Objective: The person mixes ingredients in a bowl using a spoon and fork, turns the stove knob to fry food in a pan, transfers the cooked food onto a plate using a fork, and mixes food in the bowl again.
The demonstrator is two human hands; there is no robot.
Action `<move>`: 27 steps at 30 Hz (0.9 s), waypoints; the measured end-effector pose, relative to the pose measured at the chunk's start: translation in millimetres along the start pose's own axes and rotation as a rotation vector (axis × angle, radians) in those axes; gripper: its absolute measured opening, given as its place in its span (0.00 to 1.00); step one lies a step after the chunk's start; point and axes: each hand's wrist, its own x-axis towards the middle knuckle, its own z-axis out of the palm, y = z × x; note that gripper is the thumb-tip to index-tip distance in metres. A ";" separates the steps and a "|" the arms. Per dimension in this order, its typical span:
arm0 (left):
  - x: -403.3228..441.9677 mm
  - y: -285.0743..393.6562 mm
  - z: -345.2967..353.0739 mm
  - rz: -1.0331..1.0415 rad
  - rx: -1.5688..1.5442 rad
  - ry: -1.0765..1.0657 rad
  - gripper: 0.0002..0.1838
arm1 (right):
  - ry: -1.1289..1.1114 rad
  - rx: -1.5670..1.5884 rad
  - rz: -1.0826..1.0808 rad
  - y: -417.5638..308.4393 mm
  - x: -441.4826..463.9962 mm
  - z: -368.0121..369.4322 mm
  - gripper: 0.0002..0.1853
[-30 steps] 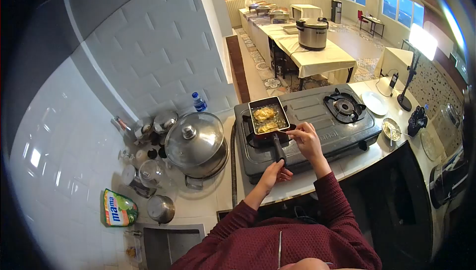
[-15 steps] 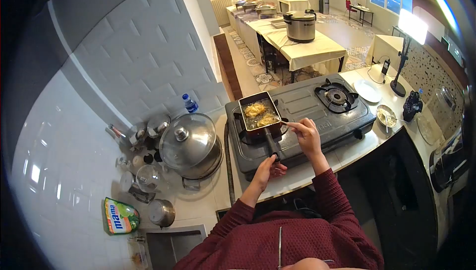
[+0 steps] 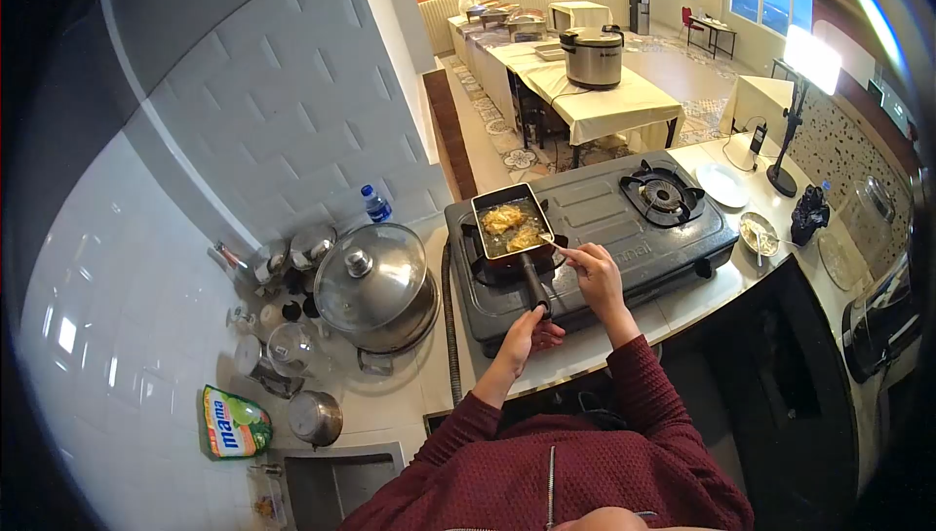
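On the left burner of the gas stove [image 3: 609, 224] sits a rectangular frying pan [image 3: 487, 246] with a dark handle [image 3: 535, 285]. Two golden fritters [image 3: 503, 219] lie in bubbling oil inside it. My left hand [image 3: 529, 336] is closed around the end of the pan handle. My right hand [image 3: 597, 275] pinches a thin utensil [image 3: 555, 243], whose tip reaches over the pan's near right corner by the closer fritter. The utensil is too small to tell if it is a fork or a spoon.
A large lidded pot [image 3: 375, 282] stands left of the stove, near a water bottle [image 3: 374, 203] and a small metal pot [image 3: 315, 419]. To the right are a white plate [image 3: 722, 185], a bowl with a spoon [image 3: 758, 236] and a lamp stand [image 3: 783, 178]. A sink [image 3: 390, 455] lies at lower left.
My right hand and the utensil have shifted slightly, with the tip still at the pan's near right corner. The left hand keeps its hold on the handle.
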 end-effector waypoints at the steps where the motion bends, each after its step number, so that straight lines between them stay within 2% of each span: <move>1: -0.9 0.7 0.9 0.001 -0.003 -0.001 0.18 | -0.004 0.006 0.000 -0.5 -0.5 1.6 0.12; 14: -0.9 -0.1 -0.6 0.000 -0.011 -0.020 0.18 | 0.054 0.049 -0.039 -13.7 2.1 2.2 0.13; 18: -0.6 -0.2 -0.5 -0.012 -0.023 -0.026 0.18 | -0.008 0.054 -0.125 -14.6 -0.7 7.6 0.11; 27: -4.0 2.6 2.9 -0.004 -0.002 0.007 0.19 | -0.032 0.014 -0.100 -7.0 -1.4 11.7 0.10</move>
